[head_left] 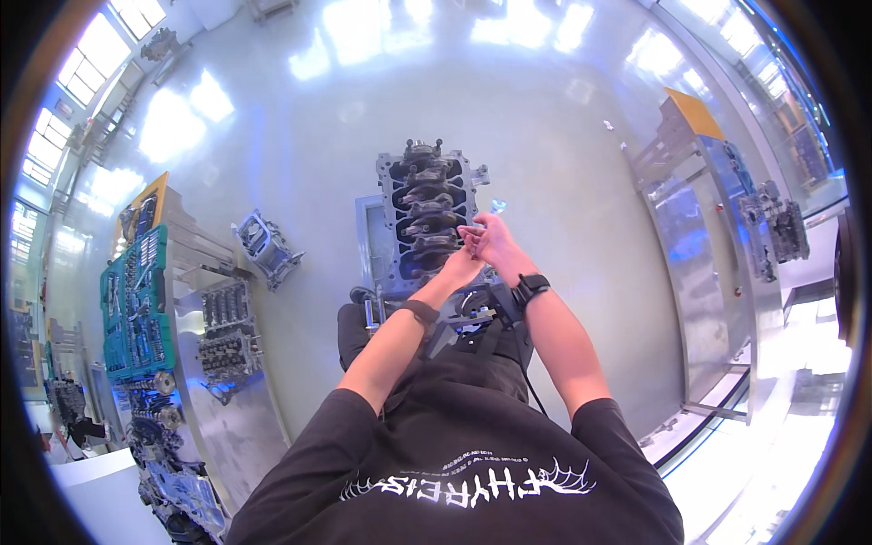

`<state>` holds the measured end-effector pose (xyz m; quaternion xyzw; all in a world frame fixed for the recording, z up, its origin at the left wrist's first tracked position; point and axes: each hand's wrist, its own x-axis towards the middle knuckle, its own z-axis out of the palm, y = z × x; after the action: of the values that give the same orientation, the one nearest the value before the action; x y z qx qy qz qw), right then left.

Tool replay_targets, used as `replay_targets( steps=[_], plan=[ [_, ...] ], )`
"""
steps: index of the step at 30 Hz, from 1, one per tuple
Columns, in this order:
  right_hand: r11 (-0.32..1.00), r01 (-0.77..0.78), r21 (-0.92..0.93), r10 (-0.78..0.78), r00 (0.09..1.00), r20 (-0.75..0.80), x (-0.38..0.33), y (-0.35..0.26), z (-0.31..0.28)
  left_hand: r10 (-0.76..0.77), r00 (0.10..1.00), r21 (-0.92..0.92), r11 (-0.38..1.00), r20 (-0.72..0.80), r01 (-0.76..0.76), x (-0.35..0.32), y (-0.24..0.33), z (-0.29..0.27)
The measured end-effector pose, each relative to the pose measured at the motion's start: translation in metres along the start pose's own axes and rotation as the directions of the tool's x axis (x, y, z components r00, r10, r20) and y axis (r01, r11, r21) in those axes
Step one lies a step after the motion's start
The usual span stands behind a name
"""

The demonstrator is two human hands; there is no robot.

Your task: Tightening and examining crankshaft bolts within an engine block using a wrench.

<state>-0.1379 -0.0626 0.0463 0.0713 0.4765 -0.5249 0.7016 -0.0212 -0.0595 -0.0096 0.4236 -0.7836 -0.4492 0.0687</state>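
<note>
In front of me stands a grey engine block (391, 195) with its crankshaft (427, 202) showing along the middle. Over its near right side my hands meet. My right hand (491, 242), below a black wristwatch, has its fingers drawn together in a pinch. Just under and beside it, my left hand (465, 263) is closed, its fingertips touching or nearly touching the right hand's. Anything between the fingers is too small to make out. Past the right hand's knuckles shows a small pale-blue shiny object (499, 206) of a kind I cannot tell.
To the left, a metal bench carries a green socket-set case (136, 300), cylinder heads (227, 336) and camshaft parts. An engine casting (266, 247) sits on the floor beside it. At the right stands a metal workbench (695, 245) with another engine part (775, 227) at its far side.
</note>
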Motion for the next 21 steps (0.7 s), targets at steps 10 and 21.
replay_targets(
  steps=[10,21],
  plan=[
    [0.899,0.049,-0.434,-0.034,0.999,0.042,0.008,0.070,0.078,-0.111,0.923,-0.913,0.141,0.370,0.383,-0.075,-0.063,-0.065],
    [0.612,0.068,-0.788,0.108,0.980,0.168,-0.063,0.117,0.045,-0.210,0.965,-0.829,0.504,0.155,0.243,-0.095,-0.051,-0.136]
  ],
)
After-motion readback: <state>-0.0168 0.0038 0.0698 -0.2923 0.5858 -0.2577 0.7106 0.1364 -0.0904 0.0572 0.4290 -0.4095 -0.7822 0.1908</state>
